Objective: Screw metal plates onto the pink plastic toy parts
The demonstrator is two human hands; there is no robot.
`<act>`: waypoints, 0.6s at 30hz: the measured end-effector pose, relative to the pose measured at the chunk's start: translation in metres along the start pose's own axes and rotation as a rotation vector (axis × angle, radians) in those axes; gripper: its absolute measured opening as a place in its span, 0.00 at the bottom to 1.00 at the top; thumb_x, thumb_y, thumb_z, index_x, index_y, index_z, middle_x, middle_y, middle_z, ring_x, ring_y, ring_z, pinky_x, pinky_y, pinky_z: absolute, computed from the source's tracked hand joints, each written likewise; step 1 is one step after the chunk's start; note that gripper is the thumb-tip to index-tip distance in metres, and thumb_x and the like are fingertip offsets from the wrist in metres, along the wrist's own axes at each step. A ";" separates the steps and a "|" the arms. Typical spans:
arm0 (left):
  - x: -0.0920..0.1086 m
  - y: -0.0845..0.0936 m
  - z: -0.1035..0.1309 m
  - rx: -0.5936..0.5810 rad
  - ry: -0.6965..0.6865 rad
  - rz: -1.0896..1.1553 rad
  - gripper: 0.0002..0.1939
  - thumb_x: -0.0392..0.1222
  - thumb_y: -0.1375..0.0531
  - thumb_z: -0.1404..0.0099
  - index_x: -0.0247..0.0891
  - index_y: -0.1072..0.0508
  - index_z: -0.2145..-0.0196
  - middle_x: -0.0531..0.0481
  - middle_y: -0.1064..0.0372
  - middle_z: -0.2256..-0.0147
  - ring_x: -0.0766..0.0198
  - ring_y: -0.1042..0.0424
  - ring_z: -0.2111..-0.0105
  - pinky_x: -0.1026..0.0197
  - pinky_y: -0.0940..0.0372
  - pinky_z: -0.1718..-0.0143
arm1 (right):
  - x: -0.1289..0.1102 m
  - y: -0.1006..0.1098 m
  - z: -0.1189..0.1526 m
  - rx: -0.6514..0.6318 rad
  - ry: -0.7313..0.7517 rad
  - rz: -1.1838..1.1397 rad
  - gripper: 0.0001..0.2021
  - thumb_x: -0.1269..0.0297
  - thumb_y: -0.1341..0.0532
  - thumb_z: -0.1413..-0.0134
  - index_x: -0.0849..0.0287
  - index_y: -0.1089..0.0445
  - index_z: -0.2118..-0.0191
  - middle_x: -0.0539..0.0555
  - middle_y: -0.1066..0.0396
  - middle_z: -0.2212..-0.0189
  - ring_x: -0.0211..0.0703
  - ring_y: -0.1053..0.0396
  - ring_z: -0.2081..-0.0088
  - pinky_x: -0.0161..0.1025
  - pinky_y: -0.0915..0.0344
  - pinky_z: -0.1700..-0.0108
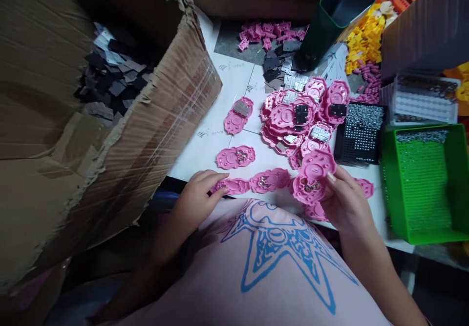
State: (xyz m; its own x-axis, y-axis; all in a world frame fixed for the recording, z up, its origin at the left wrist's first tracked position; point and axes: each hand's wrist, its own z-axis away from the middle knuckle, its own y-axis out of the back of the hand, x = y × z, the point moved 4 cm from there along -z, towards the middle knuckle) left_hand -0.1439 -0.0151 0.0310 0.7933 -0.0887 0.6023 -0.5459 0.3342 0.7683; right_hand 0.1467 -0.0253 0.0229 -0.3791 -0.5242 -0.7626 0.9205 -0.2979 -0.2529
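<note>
My right hand [348,196] pinches the edge of a pink plastic shell [315,172] with small metal parts in its lower half, raised over the table's front edge. My left hand [200,194] has its thumb and fingers around the left end of another pink shell [236,186] lying near that edge. Between the hands rests a pink shell with metal bits [270,180]. Behind it are one more with metal bits [235,157] and one with a grey plate [238,116]. A heap of pink shells [289,116], some with black or silver plates, lies further back.
A large cardboard box [172,101] with dark plates stands at the left. On the right are a green basket [394,184], a black tray of screws [361,133] and clear trays [425,103]. Behind stand a dark green bin [315,37] and yellow parts [362,37].
</note>
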 end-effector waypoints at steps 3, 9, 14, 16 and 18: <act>-0.002 -0.006 -0.001 0.056 -0.105 -0.075 0.13 0.40 0.43 0.36 0.37 0.28 0.55 0.47 0.28 0.59 0.58 0.32 0.57 0.55 0.38 0.52 | 0.003 -0.003 0.003 -0.036 -0.011 -0.006 0.19 0.55 0.31 0.59 0.56 0.30 0.59 0.49 0.43 0.76 0.23 0.50 0.78 0.21 0.50 0.79; -0.005 -0.012 -0.002 0.107 -0.213 -0.070 0.11 0.38 0.44 0.34 0.37 0.28 0.55 0.45 0.32 0.57 0.59 0.35 0.54 0.55 0.38 0.51 | 0.014 -0.009 0.007 -0.091 -0.055 -0.020 0.20 0.57 0.31 0.58 0.56 0.30 0.57 0.52 0.36 0.67 0.29 0.37 0.69 0.25 0.36 0.68; -0.009 -0.007 -0.002 0.060 -0.166 -0.068 0.11 0.40 0.44 0.34 0.39 0.28 0.55 0.47 0.33 0.58 0.60 0.35 0.55 0.56 0.38 0.51 | 0.014 0.008 0.008 -0.056 -0.036 -0.010 0.20 0.58 0.31 0.58 0.56 0.31 0.57 0.51 0.37 0.71 0.26 0.40 0.76 0.23 0.41 0.76; -0.011 -0.005 -0.001 0.052 -0.142 -0.074 0.11 0.40 0.44 0.34 0.39 0.28 0.54 0.47 0.33 0.58 0.60 0.35 0.55 0.56 0.38 0.51 | 0.012 0.019 0.008 -0.020 -0.003 -0.004 0.20 0.59 0.31 0.58 0.56 0.32 0.57 0.49 0.39 0.75 0.24 0.45 0.80 0.21 0.47 0.80; -0.013 -0.002 0.000 0.037 -0.121 -0.072 0.12 0.41 0.44 0.34 0.39 0.28 0.54 0.47 0.33 0.58 0.60 0.36 0.55 0.56 0.39 0.51 | 0.010 0.029 0.009 0.021 0.032 -0.002 0.20 0.60 0.31 0.58 0.56 0.33 0.58 0.48 0.40 0.77 0.25 0.46 0.81 0.22 0.47 0.80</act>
State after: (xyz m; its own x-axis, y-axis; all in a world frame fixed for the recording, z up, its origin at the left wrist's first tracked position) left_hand -0.1528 -0.0150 0.0214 0.7937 -0.2247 0.5654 -0.5001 0.2881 0.8166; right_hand 0.1690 -0.0465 0.0127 -0.3772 -0.4983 -0.7806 0.9175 -0.3156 -0.2419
